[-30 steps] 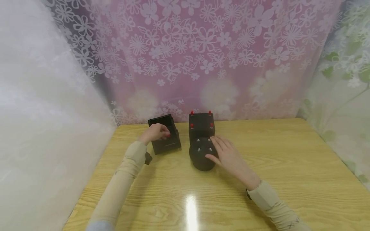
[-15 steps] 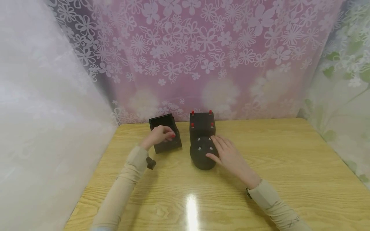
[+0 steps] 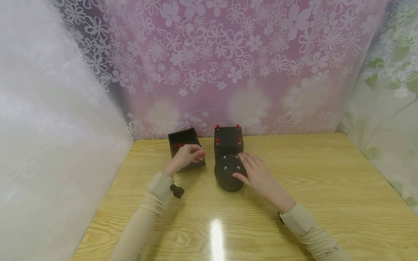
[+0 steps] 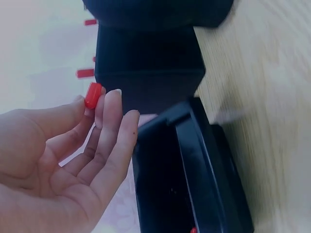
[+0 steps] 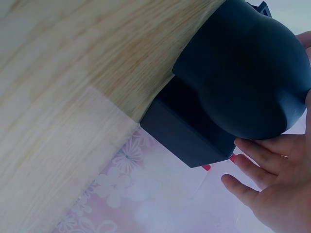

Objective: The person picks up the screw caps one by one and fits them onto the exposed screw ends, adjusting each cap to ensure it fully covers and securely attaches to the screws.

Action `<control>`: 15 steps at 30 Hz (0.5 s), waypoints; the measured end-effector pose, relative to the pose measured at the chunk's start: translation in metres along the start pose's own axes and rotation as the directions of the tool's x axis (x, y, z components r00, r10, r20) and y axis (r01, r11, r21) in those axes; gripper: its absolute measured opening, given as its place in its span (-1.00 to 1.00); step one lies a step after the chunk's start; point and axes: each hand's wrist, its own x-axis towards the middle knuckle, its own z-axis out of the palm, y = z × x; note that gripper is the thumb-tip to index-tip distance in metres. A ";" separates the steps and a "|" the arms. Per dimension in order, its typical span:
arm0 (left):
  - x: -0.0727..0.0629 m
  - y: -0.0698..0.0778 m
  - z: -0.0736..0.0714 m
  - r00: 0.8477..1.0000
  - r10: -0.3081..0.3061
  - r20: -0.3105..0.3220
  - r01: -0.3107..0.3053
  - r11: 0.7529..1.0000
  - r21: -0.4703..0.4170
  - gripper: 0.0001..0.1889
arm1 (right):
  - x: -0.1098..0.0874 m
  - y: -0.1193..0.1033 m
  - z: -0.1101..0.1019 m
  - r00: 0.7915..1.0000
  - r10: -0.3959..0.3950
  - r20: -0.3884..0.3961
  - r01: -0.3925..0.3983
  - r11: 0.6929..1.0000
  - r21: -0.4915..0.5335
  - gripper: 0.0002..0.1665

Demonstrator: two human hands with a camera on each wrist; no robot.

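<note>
My left hand (image 3: 187, 156) pinches a small red cap (image 4: 93, 95) between thumb and index finger, the other fingers loosely extended. In the head view it is over the right side of an open black tray (image 3: 181, 132), where more red pieces (image 3: 177, 145) lie. To the right stands a black stepped block with a box-shaped rear (image 3: 227, 135) and a rounded front (image 3: 230, 183). Red caps (image 3: 217, 140) top the posts at the rear; bare silvery posts (image 3: 225, 168) stick up from the front. My right hand (image 3: 259, 177) rests on the rounded part's right side, fingers nearly straight.
Everything stands on a light wooden table (image 3: 326, 174). A pink flowered curtain (image 3: 228, 72) hangs right behind the block and tray, with pale sheets at both sides. A dark wrist device (image 3: 177, 191) juts from under my left sleeve.
My left hand has moved right and slightly toward me, from over the tray toward the block, carrying the red cap. Red pieces in the tray have come into view. My right hand stays put.
</note>
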 end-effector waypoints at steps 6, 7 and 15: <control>-0.003 0.008 0.012 0.998 0.039 -0.053 -0.040 0.999 -0.015 -0.71 | 0.000 0.000 -0.001 1.000 -0.001 -0.005 0.001 1.000 0.005 0.07; -0.004 0.009 0.014 0.997 0.047 -0.063 -0.048 0.999 -0.018 -0.71 | 0.000 0.000 -0.001 1.000 -0.005 -0.010 0.005 1.000 0.003 0.07; -0.005 0.016 0.028 0.990 0.111 -0.092 -0.114 0.993 -0.024 -0.74 | 0.001 0.000 0.001 0.999 -0.020 -0.044 0.020 1.000 -0.011 0.09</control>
